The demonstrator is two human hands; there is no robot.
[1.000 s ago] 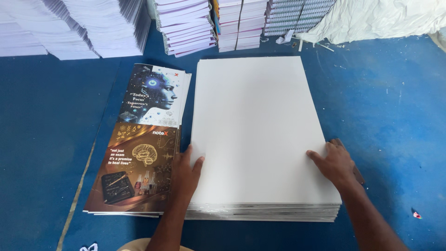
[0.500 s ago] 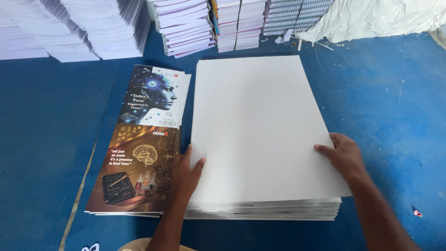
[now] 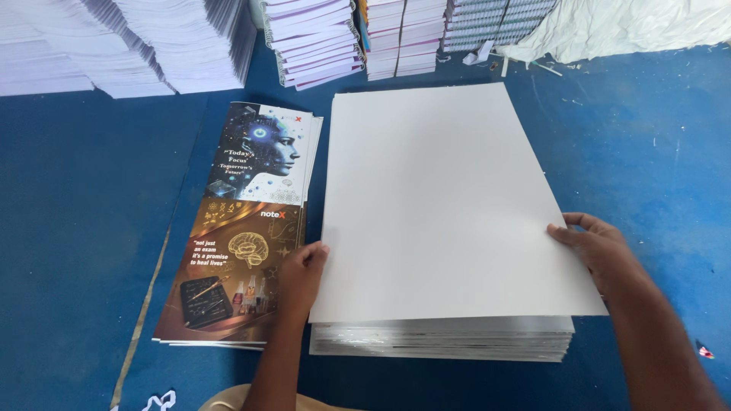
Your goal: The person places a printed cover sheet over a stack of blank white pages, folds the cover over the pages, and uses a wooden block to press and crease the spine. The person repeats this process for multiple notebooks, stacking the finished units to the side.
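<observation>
A thick stack of large white sheets lies on the blue surface in front of me. Its top white sheet is raised at the near end and skewed a little off the pile. My left hand grips the sheet's near left edge. My right hand holds its right edge, thumb on top. To the left lies a thin pile of printed covers, with a pale face picture on the far half and a brown brain picture on the near half.
Tall stacks of white paper and spiral-bound notebooks line the far edge. More bound stacks and a white woven sack sit at the far right. Blue surface spreads on both sides.
My right hand has slid from the top of the sheet out to its right edge. The top sheet's near end has lifted and shifted off the stack. My left hand barely moved.
</observation>
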